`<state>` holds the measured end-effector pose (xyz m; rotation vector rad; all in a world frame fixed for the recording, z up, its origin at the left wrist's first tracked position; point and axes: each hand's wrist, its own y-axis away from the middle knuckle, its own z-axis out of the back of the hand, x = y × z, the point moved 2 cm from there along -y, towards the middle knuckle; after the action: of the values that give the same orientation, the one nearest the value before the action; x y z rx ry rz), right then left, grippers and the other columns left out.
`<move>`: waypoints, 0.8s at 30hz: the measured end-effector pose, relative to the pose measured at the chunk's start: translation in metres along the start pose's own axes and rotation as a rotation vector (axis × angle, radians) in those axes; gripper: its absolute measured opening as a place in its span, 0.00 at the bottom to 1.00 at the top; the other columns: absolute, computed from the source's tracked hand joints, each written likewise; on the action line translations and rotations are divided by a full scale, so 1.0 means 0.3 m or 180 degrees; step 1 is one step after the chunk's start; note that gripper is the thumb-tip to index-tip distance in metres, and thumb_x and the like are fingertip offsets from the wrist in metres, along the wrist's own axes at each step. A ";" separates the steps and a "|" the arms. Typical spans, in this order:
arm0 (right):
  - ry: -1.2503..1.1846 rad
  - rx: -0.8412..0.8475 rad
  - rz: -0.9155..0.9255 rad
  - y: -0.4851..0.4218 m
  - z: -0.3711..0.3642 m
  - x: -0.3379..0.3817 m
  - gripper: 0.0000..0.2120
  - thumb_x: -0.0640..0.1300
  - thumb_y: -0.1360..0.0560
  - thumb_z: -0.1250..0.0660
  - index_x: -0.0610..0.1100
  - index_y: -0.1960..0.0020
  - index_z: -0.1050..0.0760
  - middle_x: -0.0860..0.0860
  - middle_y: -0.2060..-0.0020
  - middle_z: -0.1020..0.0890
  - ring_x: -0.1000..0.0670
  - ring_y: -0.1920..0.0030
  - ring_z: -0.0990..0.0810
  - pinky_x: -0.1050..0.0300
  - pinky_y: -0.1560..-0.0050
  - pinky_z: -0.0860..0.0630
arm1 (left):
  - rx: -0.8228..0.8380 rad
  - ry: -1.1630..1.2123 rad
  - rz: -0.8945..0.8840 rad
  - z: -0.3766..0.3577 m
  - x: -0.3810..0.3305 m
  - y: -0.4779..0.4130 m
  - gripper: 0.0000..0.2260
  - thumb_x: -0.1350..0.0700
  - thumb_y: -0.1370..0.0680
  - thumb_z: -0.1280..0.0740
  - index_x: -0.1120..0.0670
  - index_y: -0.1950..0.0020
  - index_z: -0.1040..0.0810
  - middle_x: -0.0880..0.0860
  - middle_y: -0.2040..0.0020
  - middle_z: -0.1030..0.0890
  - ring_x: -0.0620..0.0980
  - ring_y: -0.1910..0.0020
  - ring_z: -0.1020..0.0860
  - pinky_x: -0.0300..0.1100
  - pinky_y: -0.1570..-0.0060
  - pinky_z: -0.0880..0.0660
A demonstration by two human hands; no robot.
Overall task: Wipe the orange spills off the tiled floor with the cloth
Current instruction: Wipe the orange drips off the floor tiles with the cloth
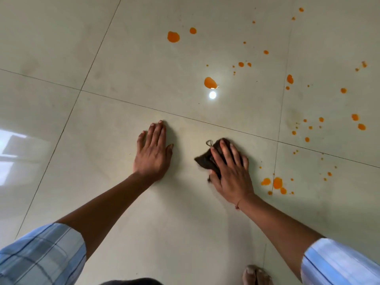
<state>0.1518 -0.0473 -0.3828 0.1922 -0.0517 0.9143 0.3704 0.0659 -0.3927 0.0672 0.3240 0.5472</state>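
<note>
My right hand (231, 171) presses a dark brown cloth (205, 160) flat on the pale tiled floor (115, 182); a small loop sticks out of the cloth's far edge. My left hand (153, 152) lies palm down on the tile to the left, fingers spread, holding nothing. Orange spills dot the floor: a cluster of blobs (277, 183) just right of the cloth, one large drop (210, 82) ahead beside a light glare, two more (173, 36) farther off, and several small splashes (320, 124) across the right side.
Dark grout lines (185, 117) cross the tiles. A bright window reflection (12, 153) shows at the left edge. My bare toes (256, 274) rest on the floor at the bottom right, behind my right arm.
</note>
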 end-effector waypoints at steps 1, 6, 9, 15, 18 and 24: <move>0.0032 0.0040 0.0043 0.018 -0.001 -0.031 0.31 0.58 0.25 0.45 0.50 0.24 0.39 0.47 0.23 0.41 0.41 0.25 0.41 0.41 0.34 0.38 | 0.0023 0.0025 0.0036 0.007 -0.006 0.000 0.28 0.47 0.18 0.54 0.60 0.21 0.49 0.57 0.20 0.49 0.54 0.22 0.53 0.52 0.24 0.56; 0.0054 -0.0235 -0.0650 -0.181 0.036 -0.079 0.30 0.58 0.25 0.45 0.49 0.25 0.38 0.46 0.24 0.38 0.41 0.26 0.40 0.42 0.34 0.40 | -0.0052 0.0003 -0.0737 0.034 -0.170 -0.034 0.26 0.49 0.20 0.48 0.62 0.25 0.38 0.58 0.23 0.40 0.58 0.23 0.44 0.57 0.27 0.49; 0.0153 0.0019 -0.0212 -0.057 0.012 -0.116 0.31 0.58 0.24 0.46 0.51 0.23 0.41 0.47 0.22 0.42 0.42 0.24 0.43 0.41 0.33 0.40 | 0.0168 0.0054 -0.0925 0.000 -0.274 -0.060 0.26 0.49 0.19 0.50 0.61 0.24 0.40 0.57 0.22 0.43 0.57 0.22 0.47 0.56 0.26 0.51; 0.0192 0.0033 -0.0799 0.028 0.051 -0.375 0.31 0.58 0.25 0.46 0.50 0.23 0.41 0.47 0.22 0.42 0.42 0.24 0.43 0.40 0.32 0.40 | 0.0479 0.0045 -0.1493 -0.087 -0.473 -0.100 0.26 0.48 0.17 0.48 0.59 0.22 0.45 0.55 0.20 0.48 0.54 0.22 0.52 0.53 0.25 0.54; 0.0103 -0.0098 -0.1080 0.193 0.026 -0.383 0.32 0.56 0.26 0.44 0.49 0.23 0.41 0.46 0.23 0.42 0.42 0.25 0.42 0.42 0.33 0.41 | 0.0368 -0.0106 -0.1454 -0.123 -0.489 -0.100 0.26 0.47 0.18 0.48 0.59 0.23 0.42 0.55 0.21 0.43 0.56 0.22 0.47 0.54 0.25 0.52; -0.0072 -0.0159 -0.1906 0.277 0.016 -0.390 0.32 0.57 0.29 0.44 0.50 0.25 0.36 0.47 0.23 0.40 0.42 0.26 0.41 0.40 0.33 0.40 | 0.0293 -0.0283 -0.1509 -0.137 -0.497 -0.097 0.27 0.47 0.18 0.50 0.60 0.23 0.42 0.56 0.22 0.42 0.57 0.22 0.47 0.54 0.26 0.54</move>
<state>0.0148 -0.0902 -0.3809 0.1585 -0.0346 0.3135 0.2520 -0.0376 -0.3936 0.1000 0.2663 0.0590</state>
